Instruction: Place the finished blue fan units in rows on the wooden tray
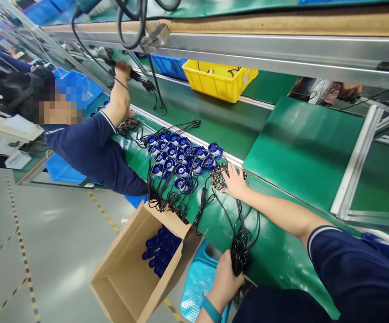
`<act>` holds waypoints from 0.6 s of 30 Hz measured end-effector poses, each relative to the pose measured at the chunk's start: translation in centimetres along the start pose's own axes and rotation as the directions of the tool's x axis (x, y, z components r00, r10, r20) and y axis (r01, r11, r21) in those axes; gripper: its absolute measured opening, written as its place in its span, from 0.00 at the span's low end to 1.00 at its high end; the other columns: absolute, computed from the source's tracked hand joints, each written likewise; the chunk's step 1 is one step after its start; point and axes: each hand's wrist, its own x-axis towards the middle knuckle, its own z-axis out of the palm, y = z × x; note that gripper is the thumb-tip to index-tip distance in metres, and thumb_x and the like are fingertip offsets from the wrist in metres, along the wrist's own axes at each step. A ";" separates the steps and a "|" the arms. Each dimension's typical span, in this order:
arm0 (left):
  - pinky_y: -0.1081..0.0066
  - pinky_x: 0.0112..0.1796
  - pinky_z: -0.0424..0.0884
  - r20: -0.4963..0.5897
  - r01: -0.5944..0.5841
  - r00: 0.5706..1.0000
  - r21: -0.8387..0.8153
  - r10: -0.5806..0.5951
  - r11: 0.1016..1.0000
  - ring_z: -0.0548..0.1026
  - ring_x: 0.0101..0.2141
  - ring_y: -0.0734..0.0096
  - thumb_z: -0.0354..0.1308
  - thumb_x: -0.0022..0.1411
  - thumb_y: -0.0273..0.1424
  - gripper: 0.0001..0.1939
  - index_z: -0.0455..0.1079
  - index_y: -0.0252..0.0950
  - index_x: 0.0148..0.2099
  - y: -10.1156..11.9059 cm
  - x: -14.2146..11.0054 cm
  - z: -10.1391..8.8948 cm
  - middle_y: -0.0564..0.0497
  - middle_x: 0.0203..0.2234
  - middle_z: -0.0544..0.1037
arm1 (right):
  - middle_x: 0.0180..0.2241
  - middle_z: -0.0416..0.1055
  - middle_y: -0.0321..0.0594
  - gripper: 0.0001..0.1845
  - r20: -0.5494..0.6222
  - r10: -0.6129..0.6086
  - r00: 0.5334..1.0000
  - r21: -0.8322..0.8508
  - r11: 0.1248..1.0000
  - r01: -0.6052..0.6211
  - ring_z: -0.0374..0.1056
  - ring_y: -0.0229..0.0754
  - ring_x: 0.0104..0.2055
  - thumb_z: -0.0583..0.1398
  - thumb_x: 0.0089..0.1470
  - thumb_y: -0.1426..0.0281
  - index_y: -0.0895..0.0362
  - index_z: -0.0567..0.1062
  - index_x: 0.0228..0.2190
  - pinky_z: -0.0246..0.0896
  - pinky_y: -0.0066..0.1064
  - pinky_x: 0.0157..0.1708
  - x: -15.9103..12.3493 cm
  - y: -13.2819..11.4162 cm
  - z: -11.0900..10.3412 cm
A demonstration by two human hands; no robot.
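Green matting covers the long surface (275, 148) that runs from the upper left to the lower right of the head view. Near the lower centre of the frame, the left hand (226, 280) is closed around a bundle of black cables (240, 253) at the near edge of the surface; a teal wristband (211, 309) is worn on that wrist. From the bundle, the cables are strung up toward the middle of the frame. There the right hand (235, 181) is laid flat with its fingers spread wide, resting on the surface among small round copper-coloured parts (217, 179) that lie touching or just beside the fingertips. To the left of that hand, a cluster of blue round parts (177, 157) is spread on the surface, each joined to a black cable.

Below the surface edge, at the lower left of centre, an open cardboard box (127, 273) is seen with dark blue cylindrical pieces (161, 253) inside. Just beside it a light blue plastic stool (197, 282) is partly hidden by the left arm.

At the upper left, a co-worker in a dark blue shirt (93, 148) is seated at the same surface, one hand (123, 69) raised on a hanging tool. A yellow bin (219, 80) is set at the top centre.
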 end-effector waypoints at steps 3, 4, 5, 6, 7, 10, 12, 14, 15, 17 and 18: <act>0.67 0.44 0.69 -0.007 0.042 0.999 -0.152 -0.044 0.987 0.75 0.44 0.60 0.58 0.48 0.20 0.20 0.63 0.38 0.45 0.0 -0.4 0.8 0.46 0.40 0.76 | 0.72 0.37 0.68 0.56 -0.037 -0.016 0.999 -0.013 1.000 0.016 0.36 0.69 0.73 0.67 0.53 0.46 0.69 0.57 0.68 0.39 0.61 0.68 0.1 -0.4 0.5; 0.68 0.45 0.69 -0.004 0.048 0.999 -0.179 -0.050 0.983 0.75 0.44 0.61 0.58 0.48 0.19 0.20 0.63 0.38 0.44 -0.1 -0.4 1.0 0.47 0.40 0.76 | 0.73 0.35 0.65 0.56 -0.050 -0.024 0.998 -0.015 1.000 0.023 0.35 0.69 0.74 0.67 0.53 0.47 0.68 0.56 0.69 0.40 0.62 0.68 0.1 -0.4 0.7; 0.68 0.45 0.69 -0.004 0.049 0.999 -0.199 -0.051 0.979 0.75 0.44 0.61 0.57 0.47 0.19 0.21 0.63 0.38 0.45 -0.1 -0.4 1.0 0.47 0.40 0.76 | 0.73 0.34 0.61 0.56 -0.055 -0.031 0.998 -0.015 0.999 0.030 0.34 0.69 0.74 0.66 0.53 0.47 0.67 0.55 0.69 0.41 0.63 0.67 0.1 -0.5 0.7; 0.68 0.45 0.69 -0.004 0.044 0.999 -0.214 -0.046 0.976 0.75 0.44 0.61 0.57 0.47 0.19 0.21 0.63 0.38 0.45 -0.1 -0.4 1.0 0.47 0.40 0.76 | 0.74 0.35 0.58 0.56 -0.053 -0.035 0.998 -0.013 0.999 0.034 0.33 0.70 0.73 0.66 0.53 0.47 0.65 0.55 0.70 0.42 0.65 0.67 0.2 -0.5 0.7; 0.68 0.46 0.69 -0.005 0.037 0.999 -0.227 -0.039 0.973 0.75 0.45 0.61 0.57 0.48 0.19 0.21 0.63 0.38 0.45 -0.2 -0.5 1.0 0.47 0.41 0.76 | 0.73 0.37 0.57 0.55 -0.045 -0.040 0.998 -0.012 0.999 0.039 0.33 0.72 0.73 0.67 0.53 0.47 0.64 0.56 0.69 0.43 0.66 0.66 0.4 -0.6 0.5; 0.67 0.46 0.69 -0.005 0.016 1.000 -0.275 -0.018 0.961 0.76 0.45 0.60 0.58 0.48 0.19 0.21 0.64 0.38 0.45 -0.5 -1.0 0.7 0.47 0.41 0.77 | 0.68 0.53 0.62 0.47 -0.029 -0.067 0.997 -0.022 0.998 0.066 0.45 0.73 0.69 0.69 0.51 0.49 0.65 0.66 0.62 0.45 0.65 0.64 1.1 -0.5 -0.2; 0.67 0.45 0.69 -0.004 0.020 1.000 -0.298 -0.022 0.954 0.76 0.45 0.59 0.58 0.48 0.20 0.21 0.65 0.38 0.46 -0.7 -1.7 0.6 0.47 0.41 0.78 | 0.63 0.61 0.65 0.43 -0.039 -0.108 0.993 -0.019 0.994 0.107 0.53 0.69 0.65 0.69 0.50 0.48 0.66 0.71 0.56 0.45 0.63 0.65 1.5 -0.4 -0.8; 0.66 0.45 0.70 -0.016 0.040 0.999 -0.303 -0.047 0.952 0.76 0.45 0.58 0.59 0.50 0.22 0.21 0.66 0.38 0.48 -1.0 -2.4 0.5 0.46 0.42 0.78 | 0.60 0.63 0.66 0.43 -0.055 -0.151 0.987 0.008 0.988 0.151 0.55 0.66 0.63 0.69 0.50 0.47 0.67 0.71 0.55 0.44 0.62 0.65 1.5 0.0 -1.0; 0.66 0.45 0.70 -0.026 0.049 0.998 -0.305 -0.060 0.951 0.77 0.45 0.58 0.60 0.51 0.23 0.20 0.66 0.37 0.48 -1.2 -2.7 0.6 0.45 0.42 0.79 | 0.60 0.62 0.66 0.44 -0.063 -0.168 0.984 0.027 0.985 0.170 0.54 0.66 0.64 0.69 0.50 0.47 0.67 0.70 0.56 0.43 0.62 0.66 1.4 0.1 -0.9; 0.65 0.46 0.70 -0.049 0.055 0.996 -0.321 -0.074 0.946 0.77 0.45 0.57 0.61 0.52 0.25 0.20 0.68 0.37 0.49 -1.7 -3.3 0.6 0.44 0.43 0.79 | 0.62 0.60 0.65 0.46 -0.074 -0.207 0.976 0.062 0.975 0.212 0.50 0.66 0.67 0.69 0.51 0.48 0.66 0.67 0.60 0.40 0.63 0.67 1.3 0.4 -0.6; 0.65 0.46 0.70 -0.059 0.055 0.995 -0.332 -0.079 0.942 0.77 0.45 0.57 0.61 0.53 0.26 0.20 0.68 0.37 0.50 -2.0 -3.5 0.6 0.44 0.43 0.79 | 0.64 0.57 0.64 0.47 -0.067 -0.240 0.968 0.072 0.967 0.245 0.46 0.67 0.69 0.69 0.51 0.49 0.63 0.65 0.62 0.38 0.65 0.67 1.3 0.5 -0.4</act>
